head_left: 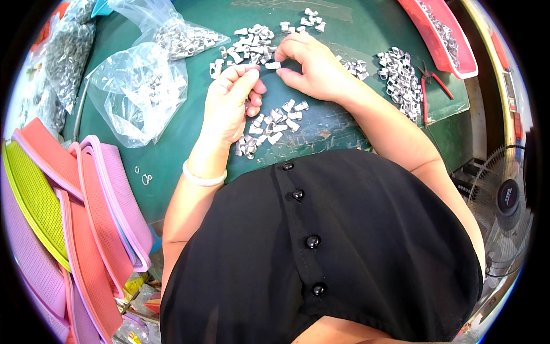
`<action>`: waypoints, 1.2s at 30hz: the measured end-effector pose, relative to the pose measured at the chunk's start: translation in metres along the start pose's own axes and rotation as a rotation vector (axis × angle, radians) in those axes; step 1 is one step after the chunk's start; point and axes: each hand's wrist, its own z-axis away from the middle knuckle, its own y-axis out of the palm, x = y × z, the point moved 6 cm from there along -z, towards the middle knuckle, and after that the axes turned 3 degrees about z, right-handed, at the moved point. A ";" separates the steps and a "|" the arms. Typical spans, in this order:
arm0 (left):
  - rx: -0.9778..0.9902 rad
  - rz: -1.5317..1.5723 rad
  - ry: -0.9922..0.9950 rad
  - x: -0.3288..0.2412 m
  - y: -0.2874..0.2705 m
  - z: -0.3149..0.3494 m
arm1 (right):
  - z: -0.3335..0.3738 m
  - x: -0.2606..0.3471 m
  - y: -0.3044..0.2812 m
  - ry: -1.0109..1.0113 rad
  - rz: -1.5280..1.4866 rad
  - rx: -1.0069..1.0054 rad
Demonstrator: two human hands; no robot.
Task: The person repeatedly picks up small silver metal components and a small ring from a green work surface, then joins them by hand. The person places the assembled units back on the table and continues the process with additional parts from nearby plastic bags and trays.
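Note:
My left hand [229, 103] is curled closed over the green table, thumb pressed to the index finger. What lies inside its fingers, if anything, is mostly hidden. Opposite it, my right hand [312, 66] has thumb and index finger at a small silvery metal clip [272, 66], which it appears to pinch. Just beyond both hands lies a loose pile of similar clips [252, 43]. Another pile of clips [275, 123] sits nearer to me, below the hands. More clips [401, 80] are heaped to the right of my right forearm.
Red-handled pliers [425, 97] lie at the right, below a red basket [465, 66] of metal parts. Clear plastic bags [123, 109] with clips stand at the left. Stacked coloured plastic baskets [109, 189] fill the near left. A fan [498, 212] stands at the right.

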 end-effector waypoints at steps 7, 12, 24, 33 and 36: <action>0.027 -0.093 0.011 -0.001 0.005 0.002 | 0.001 0.010 0.000 0.033 -0.273 0.056; 0.053 -0.087 0.010 0.001 0.004 0.002 | 0.002 0.013 -0.001 0.011 -0.419 0.012; 0.087 -0.121 -0.033 0.003 0.007 0.003 | 0.002 0.022 0.001 -0.013 -0.579 -0.059; 0.088 -0.119 -0.020 0.002 0.008 0.003 | -0.001 0.021 -0.009 -0.062 -0.501 -0.049; 0.109 -0.127 0.003 0.000 0.008 0.003 | -0.006 0.006 -0.028 -0.054 -0.276 0.043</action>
